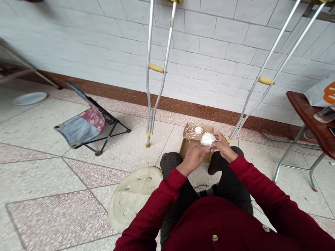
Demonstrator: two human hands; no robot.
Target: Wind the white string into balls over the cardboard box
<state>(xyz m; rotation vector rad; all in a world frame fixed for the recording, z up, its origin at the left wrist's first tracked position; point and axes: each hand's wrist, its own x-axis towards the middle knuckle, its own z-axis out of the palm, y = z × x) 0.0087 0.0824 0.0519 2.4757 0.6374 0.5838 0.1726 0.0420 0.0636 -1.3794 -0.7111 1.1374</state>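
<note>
1. Grip: the right hand is curled over the upper right of a white string ball. The left hand is partly closed, with its fingertips at the ball's lower left. Both hands hold the ball between them, above the knees.
2. Directly beyond the grip: an open cardboard box holds a smaller white ball and loose loops of white string.
3. Status: the string on the held ball lies wound; the loops in the box lie unwound. Any strand joining them cannot be made out.
4. Left and right of the grip: two aluminium crutches stand upright.
</note>
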